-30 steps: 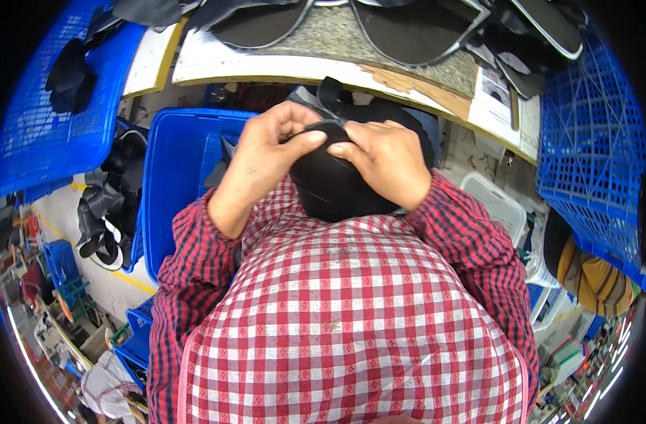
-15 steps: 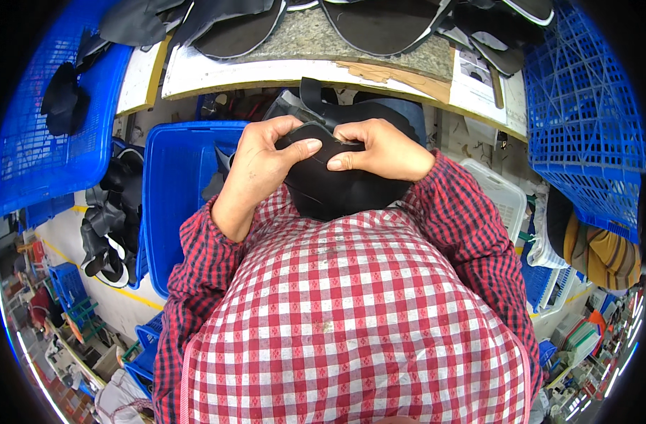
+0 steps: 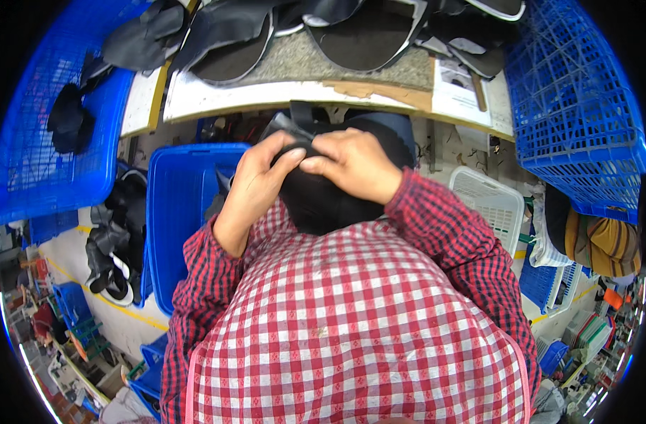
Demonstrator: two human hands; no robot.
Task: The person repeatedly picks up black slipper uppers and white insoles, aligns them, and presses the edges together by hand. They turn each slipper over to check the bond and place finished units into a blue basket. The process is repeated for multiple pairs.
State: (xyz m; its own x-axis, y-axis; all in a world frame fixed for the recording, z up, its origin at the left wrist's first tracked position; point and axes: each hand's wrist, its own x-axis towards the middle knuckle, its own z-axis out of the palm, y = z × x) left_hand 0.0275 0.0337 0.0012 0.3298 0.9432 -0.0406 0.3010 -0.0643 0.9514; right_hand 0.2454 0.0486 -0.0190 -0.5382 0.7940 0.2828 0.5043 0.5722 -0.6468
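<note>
Both my hands are closed on a black leather shoe-upper piece, held above my lap just short of the bench edge. My left hand pinches its near edge between thumb and fingers. Right beside it, my right hand grips the same edge, with its thumb close to the left thumb. A strip of the piece sticks up beyond my fingers. Black material hangs below the hands over my lap; where the piece ends there I cannot tell. My fingers hide the pinched part.
Several black pieces with white edging lie on the bench ahead. A blue bin stands at left, below a blue crate with black pieces. Another blue crate and a white basket are at right.
My right hand has moved left, toward my left hand, and its fingers now fold over the edge. The held piece is bent more. The view has shifted slightly.
</note>
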